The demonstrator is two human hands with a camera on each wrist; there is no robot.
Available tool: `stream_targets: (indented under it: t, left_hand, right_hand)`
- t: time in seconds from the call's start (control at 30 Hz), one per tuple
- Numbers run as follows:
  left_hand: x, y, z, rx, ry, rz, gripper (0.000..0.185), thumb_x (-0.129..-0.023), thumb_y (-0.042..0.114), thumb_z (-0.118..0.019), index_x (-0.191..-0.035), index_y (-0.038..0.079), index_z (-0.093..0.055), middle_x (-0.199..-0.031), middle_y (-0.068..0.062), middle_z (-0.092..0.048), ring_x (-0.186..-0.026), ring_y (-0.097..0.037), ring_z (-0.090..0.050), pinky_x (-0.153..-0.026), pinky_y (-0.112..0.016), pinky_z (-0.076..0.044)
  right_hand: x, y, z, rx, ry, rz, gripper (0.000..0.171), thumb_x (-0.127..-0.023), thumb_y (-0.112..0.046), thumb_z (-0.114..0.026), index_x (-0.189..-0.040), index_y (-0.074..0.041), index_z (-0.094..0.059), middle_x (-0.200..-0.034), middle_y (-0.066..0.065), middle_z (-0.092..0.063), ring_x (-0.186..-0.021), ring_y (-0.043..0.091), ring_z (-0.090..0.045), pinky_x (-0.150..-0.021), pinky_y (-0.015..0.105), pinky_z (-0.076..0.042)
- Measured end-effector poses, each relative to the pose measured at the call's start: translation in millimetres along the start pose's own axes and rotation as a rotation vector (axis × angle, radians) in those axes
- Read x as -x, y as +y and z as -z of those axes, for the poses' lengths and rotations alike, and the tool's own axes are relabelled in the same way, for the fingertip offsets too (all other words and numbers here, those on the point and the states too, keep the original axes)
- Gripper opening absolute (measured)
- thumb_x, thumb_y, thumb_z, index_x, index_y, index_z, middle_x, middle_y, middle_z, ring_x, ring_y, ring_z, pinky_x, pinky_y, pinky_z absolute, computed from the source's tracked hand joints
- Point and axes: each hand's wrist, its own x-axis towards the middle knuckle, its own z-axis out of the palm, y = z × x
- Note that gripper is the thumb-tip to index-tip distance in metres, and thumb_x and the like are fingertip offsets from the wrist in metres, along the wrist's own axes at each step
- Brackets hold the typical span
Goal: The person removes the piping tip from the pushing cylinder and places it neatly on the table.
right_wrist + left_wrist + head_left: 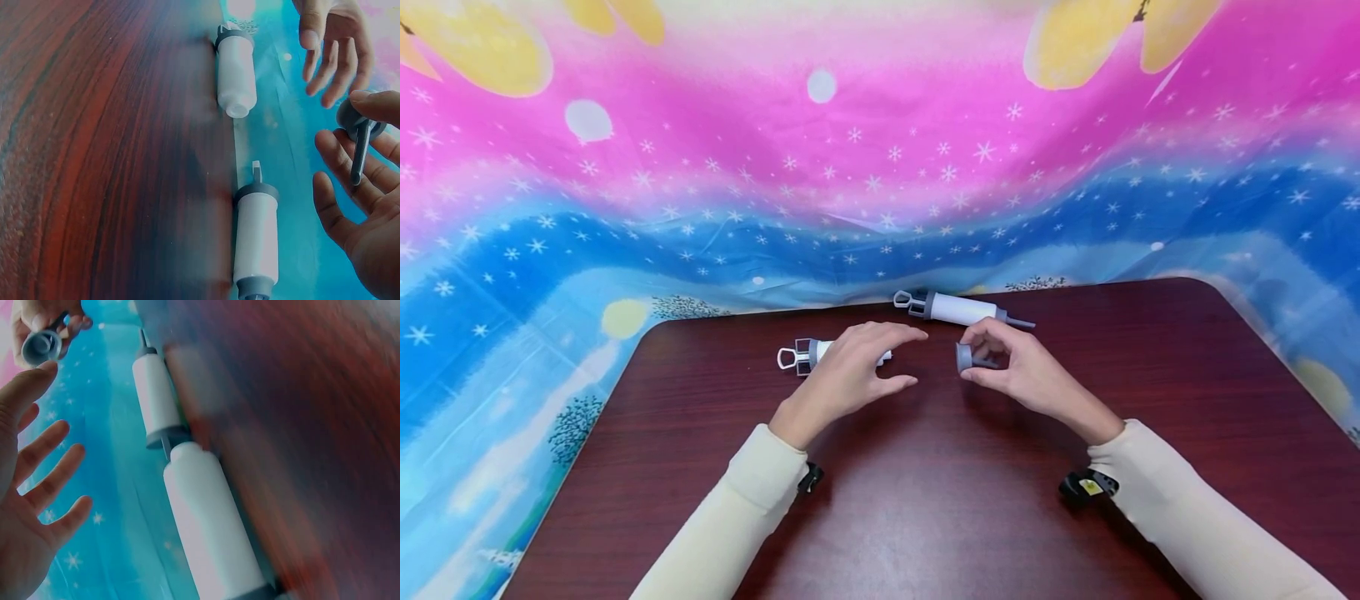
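Observation:
My right hand [1033, 371] pinches a grey nozzle cap [964, 358] between thumb and fingers, above the table. In the right wrist view the thin spout of the nozzle cap [360, 150] points down toward the palm; the left wrist view shows its round hollow end. Fingers spread and holding nothing, my left hand [850, 367] faces it across a gap. Partly hidden behind that hand lies a white syringe [805, 357] with a ring handle; its short white neck [237, 110] is bare. A second white syringe [962, 309] with a grey nozzle lies farther back.
Both syringes rest on a dark red wooden table [910, 517], the second near its back edge. A pink and blue snowflake-patterned cloth [880, 167] hangs behind and at the sides. Each wrist wears a black camera strap [1086, 487].

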Motion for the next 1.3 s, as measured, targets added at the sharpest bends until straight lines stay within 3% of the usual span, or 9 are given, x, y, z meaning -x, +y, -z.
stream_targets:
  t: [0.43, 1.3]
  left_hand:
    - [-8.0, 19.1, -17.0, 0.033, 0.119, -0.097, 0.053, -0.091, 0.027, -0.084, -0.139, 0.018, -0.066, -0.131, 0.001, -0.071, -0.120, -0.016, -0.066, -0.104, -0.041, -0.053]
    - [-13.9, 28.4, -31.0, 0.061, 0.252, -0.124, 0.044, -0.087, 0.023, -0.088, -0.128, 0.017, -0.072, -0.124, 0.000, -0.072, -0.114, -0.016, -0.066, -0.097, -0.037, -0.054]
  right_hand:
    - [-0.3, -2.9, -1.8, -0.013, 0.004, 0.022, 0.035, -0.090, -0.010, -0.083, -0.120, -0.011, -0.066, -0.101, 0.003, -0.071, -0.089, 0.016, -0.069, -0.082, 0.026, -0.056]
    - [-1.6, -6.4, -2.4, -0.061, -0.007, 0.025, 0.030, -0.093, -0.012, -0.080, -0.119, -0.009, -0.067, -0.100, 0.004, -0.072, -0.090, 0.014, -0.069, -0.082, 0.025, -0.056]
